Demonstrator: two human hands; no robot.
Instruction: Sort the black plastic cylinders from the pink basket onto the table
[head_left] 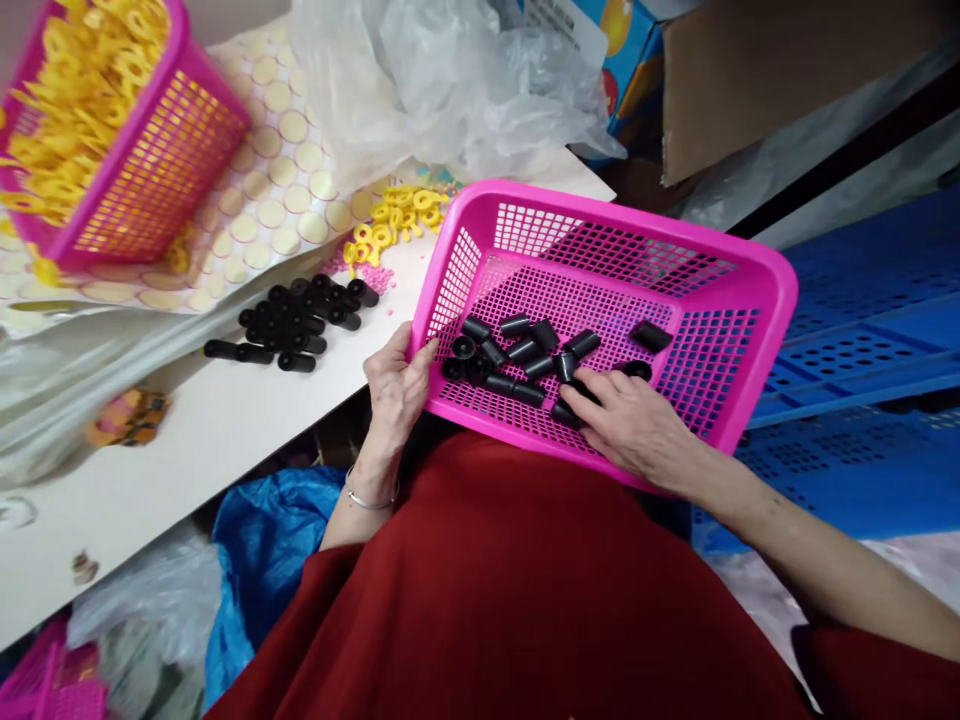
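Head view: one shallow pink mesh basket [780,290], rectangular, tilted, set against the front of a dark red garment [540,590], its left end beside a white tabletop [247,430]. Contents: loose black plastic cylinders [523,350], short and hollow, most lying on their sides toward the left and near side, a couple apart toward the right. Left hand [397,385], with a silver-coloured bangle [371,503] at the wrist: closed on the basket's left rim, thumb over the edge. Right hand [634,425]: inside the basket at the near side, fingers bent over the cylinders; whether any is pinched cannot be told. On the tabletop, left of the basket: a cluster of similar black tubes [300,318], several stacked; behind these, a small heap of yellow ring-headed pieces [405,215] beside scattered pink beads [375,278]. Upper left: a deeper pink basket [165,150], filled with like yellow pieces, on a sheet printed with circles [277,180]. Behind: crumpled clear plastic [450,90]. Right side: blue perforated crates [862,375], below an open cardboard flap [750,80].
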